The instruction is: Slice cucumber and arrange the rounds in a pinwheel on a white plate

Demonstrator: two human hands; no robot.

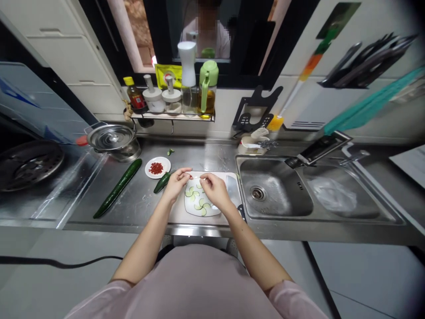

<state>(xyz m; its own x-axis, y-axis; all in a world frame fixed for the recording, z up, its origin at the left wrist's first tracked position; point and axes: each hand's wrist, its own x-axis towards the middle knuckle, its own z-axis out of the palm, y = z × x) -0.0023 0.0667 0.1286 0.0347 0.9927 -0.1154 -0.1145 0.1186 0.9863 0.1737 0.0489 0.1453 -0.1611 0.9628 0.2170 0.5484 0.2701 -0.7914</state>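
Note:
My left hand is over the left edge of a white square plate, its thumb and fingers pinched together with a speck of red showing at the tips. My right hand hovers over the plate's right side, fingertips closed; whatever is in them is too small to make out. Thin green-edged cucumber slices lie in curved pinwheel groups on the plate, partly hidden by my right hand. Beneath the plate is a pale cutting board. A small white dish holds red bits, left of my left hand.
A cut cucumber piece lies beside my left hand; a long cucumber is farther left. A steel pot stands behind it. At the right, a knife lies by the sink. Bottles line a back shelf.

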